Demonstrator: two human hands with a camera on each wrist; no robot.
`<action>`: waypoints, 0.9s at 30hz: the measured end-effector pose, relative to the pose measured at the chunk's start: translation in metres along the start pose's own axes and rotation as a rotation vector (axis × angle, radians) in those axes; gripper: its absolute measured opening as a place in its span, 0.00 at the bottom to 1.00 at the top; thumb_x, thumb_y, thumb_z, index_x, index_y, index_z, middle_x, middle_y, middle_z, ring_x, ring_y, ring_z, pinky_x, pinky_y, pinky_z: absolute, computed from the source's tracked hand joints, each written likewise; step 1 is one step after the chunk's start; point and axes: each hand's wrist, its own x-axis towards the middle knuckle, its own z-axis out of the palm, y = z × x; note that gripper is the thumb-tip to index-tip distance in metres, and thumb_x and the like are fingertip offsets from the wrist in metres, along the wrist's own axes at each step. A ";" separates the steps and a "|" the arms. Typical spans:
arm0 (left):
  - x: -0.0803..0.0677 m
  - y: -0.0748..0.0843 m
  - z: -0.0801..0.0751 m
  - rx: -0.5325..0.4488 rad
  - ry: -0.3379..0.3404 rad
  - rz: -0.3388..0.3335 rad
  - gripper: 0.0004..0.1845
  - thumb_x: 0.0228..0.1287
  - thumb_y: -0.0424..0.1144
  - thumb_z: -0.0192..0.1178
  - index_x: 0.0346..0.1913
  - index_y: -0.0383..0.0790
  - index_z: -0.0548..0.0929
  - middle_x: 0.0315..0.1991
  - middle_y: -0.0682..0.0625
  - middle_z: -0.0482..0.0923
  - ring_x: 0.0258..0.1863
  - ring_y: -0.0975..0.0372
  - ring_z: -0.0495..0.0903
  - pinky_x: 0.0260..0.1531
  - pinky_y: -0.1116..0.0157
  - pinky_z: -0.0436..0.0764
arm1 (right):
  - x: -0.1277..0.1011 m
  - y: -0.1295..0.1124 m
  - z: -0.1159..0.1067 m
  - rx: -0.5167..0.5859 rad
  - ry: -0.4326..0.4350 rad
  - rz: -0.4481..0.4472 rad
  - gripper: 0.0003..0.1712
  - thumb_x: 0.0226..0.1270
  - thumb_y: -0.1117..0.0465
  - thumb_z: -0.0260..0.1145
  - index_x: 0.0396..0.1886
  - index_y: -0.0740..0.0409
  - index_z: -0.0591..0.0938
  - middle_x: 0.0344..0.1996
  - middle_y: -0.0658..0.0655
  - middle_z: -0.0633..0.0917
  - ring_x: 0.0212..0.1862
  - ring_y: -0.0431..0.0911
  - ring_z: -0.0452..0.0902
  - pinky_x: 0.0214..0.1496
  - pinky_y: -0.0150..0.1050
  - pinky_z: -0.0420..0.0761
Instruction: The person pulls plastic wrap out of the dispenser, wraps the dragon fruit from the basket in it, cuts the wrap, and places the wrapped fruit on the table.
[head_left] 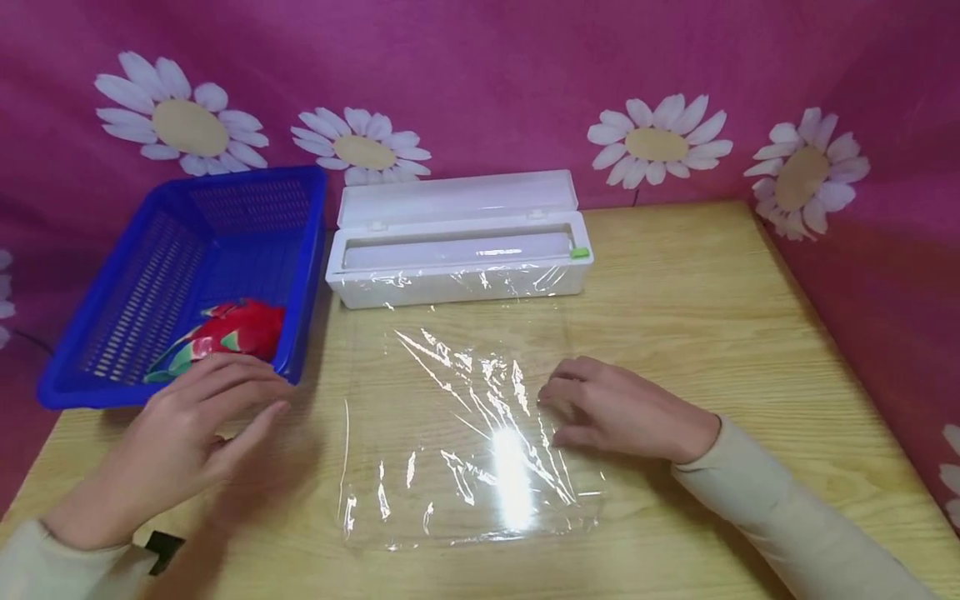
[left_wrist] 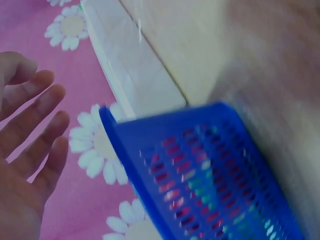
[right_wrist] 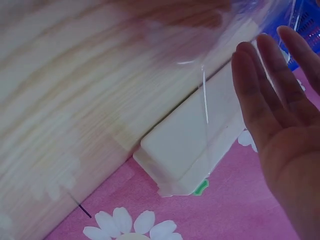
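A sheet of clear cling film (head_left: 450, 417) runs from the roll (head_left: 457, 250) in an open white dispenser box (head_left: 457, 287) and lies over the table toward me. Beside the film's right edge is my right hand (head_left: 622, 408), fingers loosely bent with nothing in them; whether the fingertips touch the film I cannot tell. My left hand (head_left: 202, 433) hovers by the near rim of the blue basket (head_left: 303, 275), its fingers relaxed and holding nothing. Inside the basket lies a red and green dragon fruit (head_left: 247, 329), partly hidden behind that hand.
The dispenser's lid (head_left: 457, 200) leans back against the pink flowered cloth (head_left: 495, 83). A green slider (head_left: 580, 252) sits at the box's right end. Wood-grain table (head_left: 697, 308) extends to the right. A small black item (head_left: 163, 550) shows by the left sleeve.
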 end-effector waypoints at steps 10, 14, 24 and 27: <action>0.007 -0.040 -0.019 0.085 0.015 -0.169 0.33 0.78 0.61 0.48 0.46 0.32 0.88 0.42 0.37 0.87 0.50 0.45 0.77 0.70 0.85 0.57 | 0.006 0.005 -0.001 -0.002 -0.023 0.031 0.32 0.56 0.47 0.81 0.58 0.55 0.85 0.58 0.55 0.84 0.61 0.48 0.80 0.66 0.45 0.83; 0.007 -0.058 -0.025 0.134 -0.023 -0.237 0.26 0.77 0.55 0.56 0.52 0.33 0.86 0.44 0.35 0.86 0.52 0.42 0.77 0.71 0.77 0.63 | 0.007 0.005 0.000 0.002 -0.035 0.037 0.34 0.56 0.48 0.81 0.60 0.56 0.84 0.59 0.55 0.83 0.62 0.49 0.79 0.67 0.46 0.82; 0.010 -0.098 -0.026 0.202 -0.129 -0.330 0.19 0.63 0.38 0.68 0.55 0.31 0.84 0.50 0.30 0.84 0.54 0.37 0.77 0.56 0.39 0.72 | 0.009 0.008 0.002 0.027 -0.086 0.054 0.38 0.54 0.48 0.82 0.64 0.58 0.83 0.63 0.58 0.82 0.65 0.52 0.78 0.69 0.49 0.81; 0.011 -0.106 -0.025 0.213 -0.186 -0.338 0.24 0.58 0.38 0.72 0.56 0.32 0.83 0.51 0.31 0.83 0.54 0.37 0.77 0.58 0.39 0.72 | 0.009 0.008 0.003 0.016 -0.094 0.065 0.37 0.55 0.49 0.82 0.63 0.59 0.83 0.64 0.59 0.82 0.66 0.54 0.78 0.70 0.50 0.80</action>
